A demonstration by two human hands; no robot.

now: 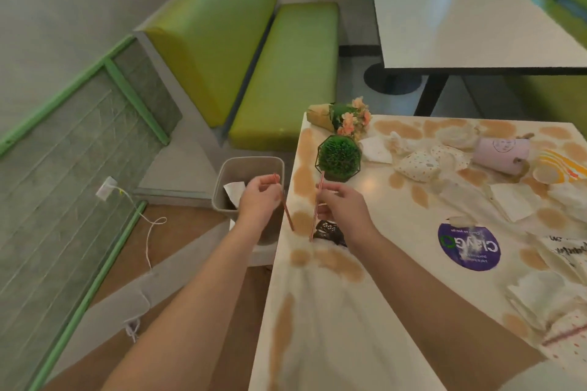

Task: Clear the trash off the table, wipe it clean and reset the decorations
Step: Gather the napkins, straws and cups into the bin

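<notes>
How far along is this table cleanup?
Barely started. Done: one paper lies in the bin. In hand: the left hand and right hand each pinch a striped straw, the left one by the bin. Left: the tipped pink cup, crumpled napkins and brown spills on the table; the flowers lie toppled.

My right hand (341,203) hides most of the dark ornament (328,232); the striped wrapper (562,165) runs off the right edge.
</notes>
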